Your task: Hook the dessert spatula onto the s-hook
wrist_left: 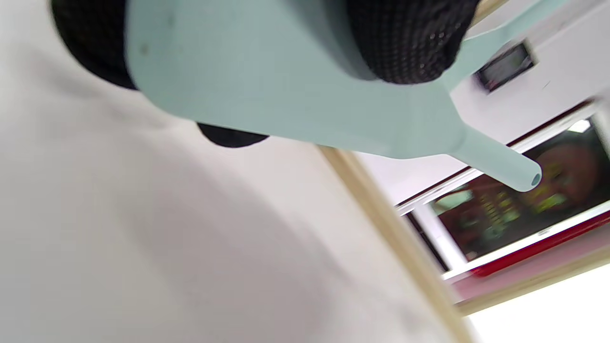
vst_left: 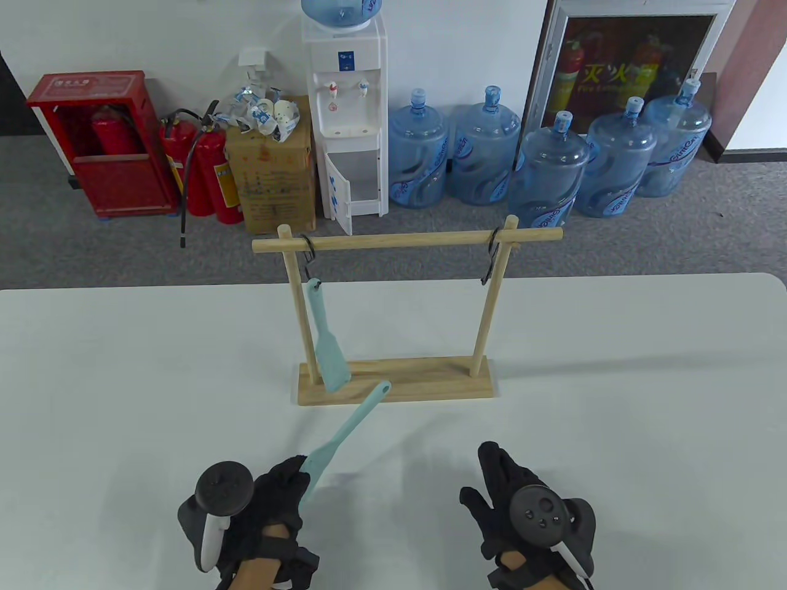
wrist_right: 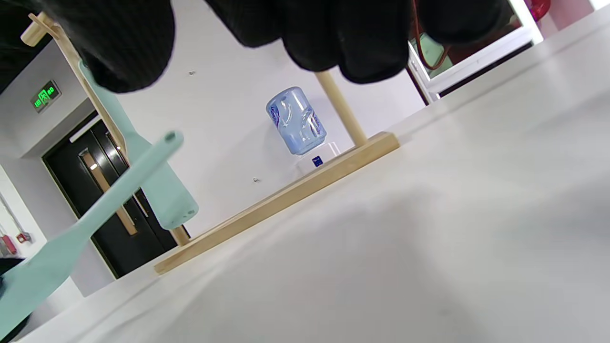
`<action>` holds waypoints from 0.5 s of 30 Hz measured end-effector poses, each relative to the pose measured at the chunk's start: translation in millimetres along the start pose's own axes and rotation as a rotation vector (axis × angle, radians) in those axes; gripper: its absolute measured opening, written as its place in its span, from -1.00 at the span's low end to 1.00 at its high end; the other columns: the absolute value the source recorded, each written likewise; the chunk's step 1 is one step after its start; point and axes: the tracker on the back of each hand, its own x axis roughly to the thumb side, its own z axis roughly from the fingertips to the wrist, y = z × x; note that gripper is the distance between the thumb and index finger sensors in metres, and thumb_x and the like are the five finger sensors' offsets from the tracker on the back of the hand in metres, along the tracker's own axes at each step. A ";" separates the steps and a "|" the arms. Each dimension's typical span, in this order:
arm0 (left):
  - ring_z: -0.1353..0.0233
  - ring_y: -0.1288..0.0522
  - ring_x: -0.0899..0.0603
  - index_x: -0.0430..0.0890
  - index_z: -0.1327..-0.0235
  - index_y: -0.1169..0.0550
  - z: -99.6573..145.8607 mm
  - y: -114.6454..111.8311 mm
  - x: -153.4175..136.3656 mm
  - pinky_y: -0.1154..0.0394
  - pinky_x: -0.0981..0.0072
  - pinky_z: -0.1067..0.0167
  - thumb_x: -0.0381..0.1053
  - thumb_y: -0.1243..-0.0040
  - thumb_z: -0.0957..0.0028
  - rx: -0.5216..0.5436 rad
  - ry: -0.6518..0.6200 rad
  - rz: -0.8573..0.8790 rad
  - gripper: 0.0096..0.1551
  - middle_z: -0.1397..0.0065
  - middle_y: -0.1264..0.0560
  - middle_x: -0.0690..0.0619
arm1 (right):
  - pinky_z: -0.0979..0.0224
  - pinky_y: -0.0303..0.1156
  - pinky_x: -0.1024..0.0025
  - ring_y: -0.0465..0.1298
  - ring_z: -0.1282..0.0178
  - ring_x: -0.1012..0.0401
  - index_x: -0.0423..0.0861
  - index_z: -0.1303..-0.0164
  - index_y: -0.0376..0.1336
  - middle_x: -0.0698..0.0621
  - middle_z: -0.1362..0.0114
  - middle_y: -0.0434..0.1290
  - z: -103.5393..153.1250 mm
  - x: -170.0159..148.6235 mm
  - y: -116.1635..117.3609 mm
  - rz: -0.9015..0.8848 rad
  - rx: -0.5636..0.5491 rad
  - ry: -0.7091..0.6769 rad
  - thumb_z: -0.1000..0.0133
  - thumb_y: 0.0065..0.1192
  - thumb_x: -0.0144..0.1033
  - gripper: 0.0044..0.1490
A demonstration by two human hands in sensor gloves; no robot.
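Note:
My left hand [vst_left: 280, 491] grips the blade of a pale teal dessert spatula [vst_left: 347, 433], its handle pointing up and right toward the wooden rack [vst_left: 406, 239]. The spatula [wrist_left: 295, 95] fills the left wrist view, pinched between gloved fingers [wrist_left: 410, 43]. A second teal spatula [vst_left: 326, 344] hangs from the left black s-hook [vst_left: 309, 253]. The right s-hook [vst_left: 490, 258] on the rail is empty. My right hand [vst_left: 498, 485] rests empty on the table, fingers stretched forward. The right wrist view shows both spatulas [wrist_right: 95, 209] and the rack base [wrist_right: 286, 200].
The rack's base [vst_left: 430, 384] stands mid-table on the white table [vst_left: 615, 369]. Beyond the far table edge are water jugs [vst_left: 547, 166], a dispenser [vst_left: 347, 123], a cardboard box and fire extinguishers on the floor.

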 end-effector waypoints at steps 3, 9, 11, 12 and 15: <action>0.08 -0.67 -0.08 0.13 -0.24 -0.59 1.0 -5.4 5.0 -0.55 -0.01 0.01 0.17 -0.17 -0.05 -0.019 -0.087 0.112 -0.51 0.00 -0.71 -0.05 | -0.49 0.09 -0.25 0.22 -0.52 -0.10 -0.08 -0.59 -0.16 -0.11 -0.57 0.01 -0.5 4.8 5.1 -0.117 0.033 0.012 0.00 0.21 0.22 0.13; 0.05 -0.67 -0.07 0.14 -0.26 -0.58 3.1 -21.7 16.8 -0.54 -0.01 -0.03 0.19 -0.16 -0.06 -0.110 -0.207 0.272 -0.50 -0.04 -0.70 -0.03 | -0.51 0.06 -0.23 0.15 -0.57 -0.08 -0.09 -0.58 -0.33 -0.09 -0.59 -0.10 -2.5 10.9 13.3 -0.406 0.104 0.014 0.02 0.24 0.27 0.27; 0.02 -0.67 -0.07 0.14 -0.26 -0.58 3.7 -31.3 21.0 -0.53 -0.02 -0.05 0.20 -0.16 -0.07 -0.172 -0.233 0.289 -0.50 -0.05 -0.70 -0.03 | -0.51 0.08 -0.23 0.18 -0.56 -0.08 -0.10 -0.57 -0.35 -0.10 -0.59 -0.10 -3.4 11.5 17.6 -0.529 0.147 0.008 0.02 0.25 0.26 0.29; 0.01 -0.66 -0.07 0.14 -0.25 -0.58 4.6 -35.7 23.3 -0.53 -0.02 -0.06 0.19 -0.16 -0.07 -0.191 -0.246 0.288 -0.51 -0.05 -0.70 -0.04 | -0.50 0.09 -0.24 0.20 -0.55 -0.09 -0.11 -0.56 -0.36 -0.11 -0.59 -0.11 -3.8 12.1 20.1 -0.583 0.175 0.006 0.01 0.26 0.25 0.29; 0.01 -0.67 -0.07 0.14 -0.25 -0.58 7.7 -50.8 31.8 -0.53 -0.02 -0.06 0.19 -0.16 -0.06 -0.246 -0.290 0.248 -0.51 -0.05 -0.70 -0.03 | -0.48 0.14 -0.23 0.26 -0.52 -0.10 -0.15 -0.55 -0.38 -0.14 -0.59 -0.12 -3.7 15.7 25.8 -0.641 0.214 -0.013 0.00 0.28 0.23 0.30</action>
